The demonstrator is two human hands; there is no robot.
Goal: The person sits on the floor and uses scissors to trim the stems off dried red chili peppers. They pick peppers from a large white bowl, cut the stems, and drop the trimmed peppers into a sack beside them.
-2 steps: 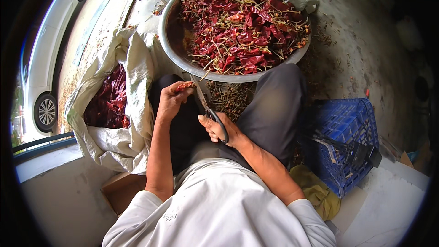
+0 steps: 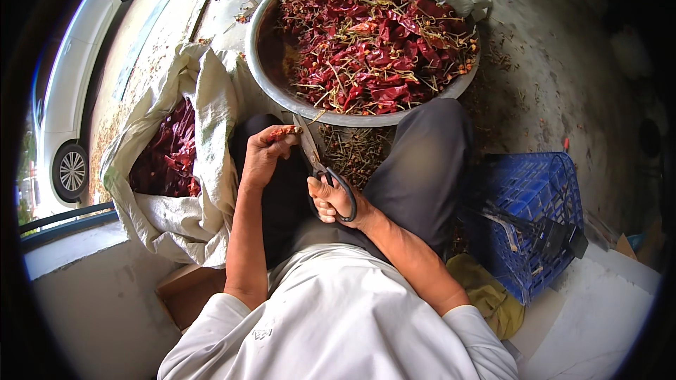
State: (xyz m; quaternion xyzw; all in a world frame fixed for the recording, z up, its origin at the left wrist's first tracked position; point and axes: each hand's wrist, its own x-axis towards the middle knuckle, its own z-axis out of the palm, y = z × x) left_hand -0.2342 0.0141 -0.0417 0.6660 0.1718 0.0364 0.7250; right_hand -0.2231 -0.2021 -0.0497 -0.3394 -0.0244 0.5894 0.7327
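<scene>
My left hand (image 2: pixel 266 151) is pinched on a small red dried pepper (image 2: pixel 285 131), held above my left thigh. My right hand (image 2: pixel 331 200) grips metal scissors (image 2: pixel 307 146) by their black handles, with the blades pointing up at the pepper's stem end; whether they touch it I cannot tell. Beyond my knees a wide metal basin (image 2: pixel 256 56) is heaped with dark red peppers (image 2: pixel 380 35) and pale stems. A pale woven sack (image 2: pixel 222 98) of whole red peppers (image 2: pixel 179 148) stands open beside my left hand. Cut stems (image 2: pixel 355 148) lie scattered between my legs.
A blue plastic crate (image 2: pixel 528 239) is at my right, with an olive cloth (image 2: pixel 486 295) below it. A cardboard box (image 2: pixel 179 292) sits at my lower left by a low wall (image 2: pixel 77 274). A white car (image 2: pixel 63 119) stands outside at the left.
The scissors' handles have spread slightly apart in my right hand, which has shifted a little. My left hand and the pepper are almost unmoved.
</scene>
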